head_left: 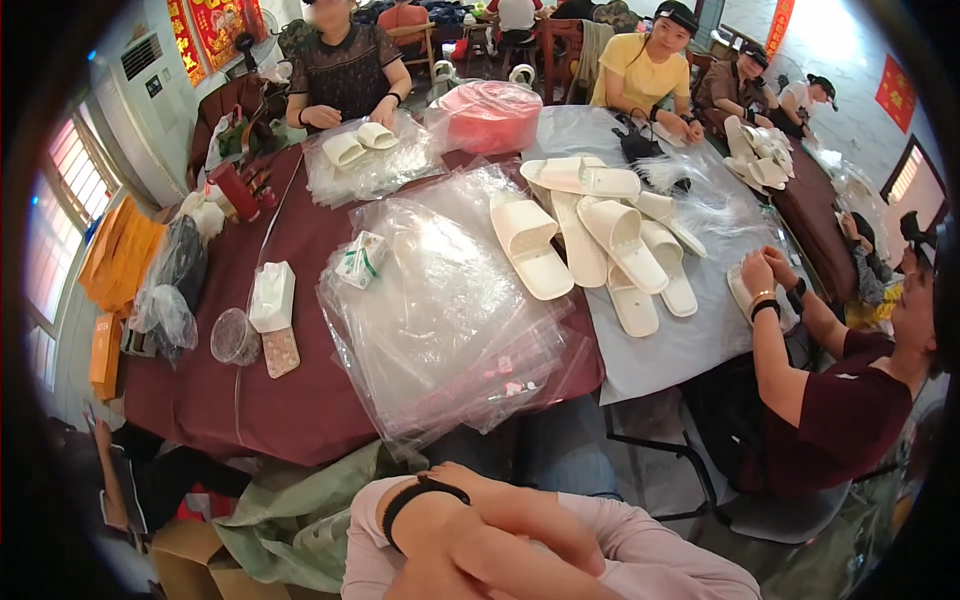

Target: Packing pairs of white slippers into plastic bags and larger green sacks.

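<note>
My bare forearms (490,540) lie crossed low over my lap, a dark band (425,490) around one wrist. My fingers are mostly hidden in the crossing, so their grip does not show. On the table just beyond lies a broad stack of clear plastic bags (430,300), the nearest thing to my arms. A small white-and-green box (361,258) rests on the bags. To their right, several cream slippers (525,245) are heaped, some overlapping. Neither hand touches these things.
Left on the maroon tablecloth (190,385) stand a white carton (272,297), a blister pack (281,352), a clear tub (235,337) and a red flask (234,192). Co-workers sit around; one at right (800,370) handles a slipper. A pink bundle (490,115) lies at the far side.
</note>
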